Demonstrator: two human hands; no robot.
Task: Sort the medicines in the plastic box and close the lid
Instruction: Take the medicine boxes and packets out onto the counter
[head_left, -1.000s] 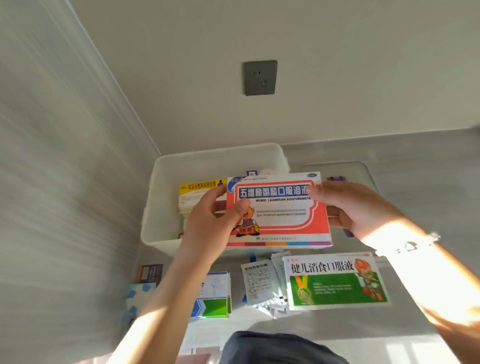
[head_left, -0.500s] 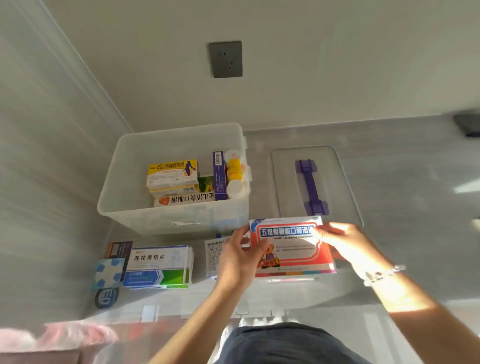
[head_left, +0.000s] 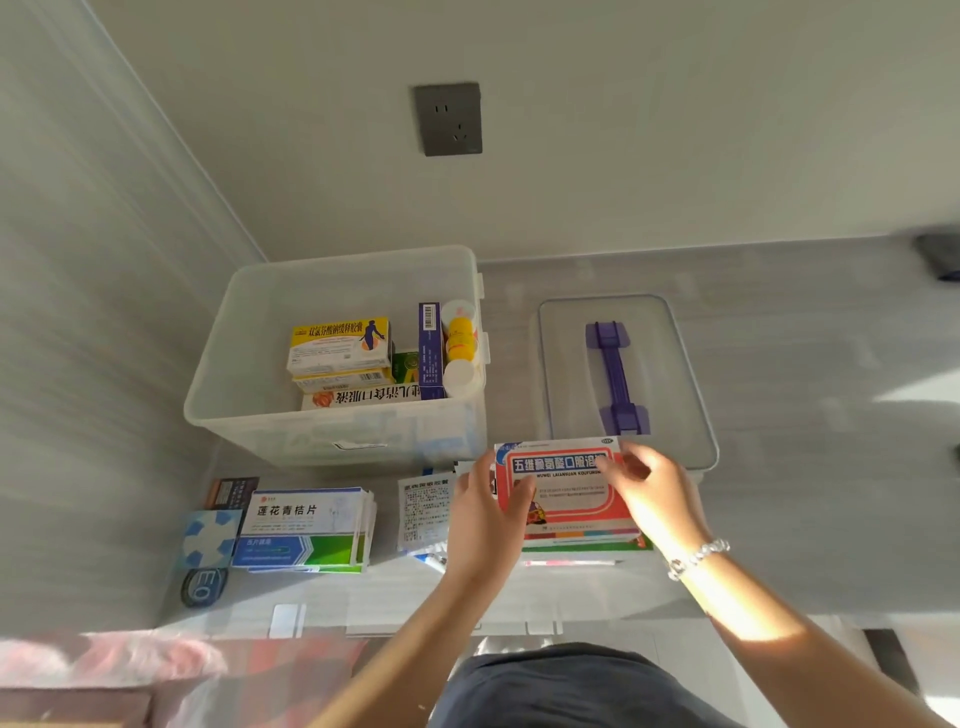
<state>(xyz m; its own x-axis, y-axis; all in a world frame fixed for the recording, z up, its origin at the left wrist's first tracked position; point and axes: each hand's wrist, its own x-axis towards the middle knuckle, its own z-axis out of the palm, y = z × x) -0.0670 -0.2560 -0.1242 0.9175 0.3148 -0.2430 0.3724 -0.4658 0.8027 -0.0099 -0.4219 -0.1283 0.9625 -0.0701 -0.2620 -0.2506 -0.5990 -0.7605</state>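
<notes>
Head view shows me both hands on a red and white medicine box (head_left: 566, 491), which lies flat on top of a green-edged box (head_left: 597, 544) on the grey counter (head_left: 805, 415), just in front of the clear lid (head_left: 675, 364). Its long axis runs left to right across my view, printed face up, the blue title band along the far edge and reading upright to me. My left hand (head_left: 483, 525) grips the box's left end, thumb curled over the face and fingers wrapped under the edge. My right hand (head_left: 649, 491) pinches the far right corner, fingers bent down onto the title band; a beaded bracelet (head_left: 696, 556) sits on that wrist.

I see the plastic box (head_left: 234, 364) standing open to the left, against the wall corner. Inside it a yellow carton (head_left: 340, 345) lies stacked on other cartons, a purple carton (head_left: 430, 353) stands on edge with its long axis pointing away from me, and a yellow bottle (head_left: 461, 338) lies beside it along the right wall. The lid lies flat, apart from the box, its purple handle (head_left: 615, 379) facing up and running front to back.

On the counter in front of the box I make out a blue and green carton (head_left: 306, 530) and a white leaflet sachet (head_left: 423, 509). A grey wall socket (head_left: 448, 118) is above.
</notes>
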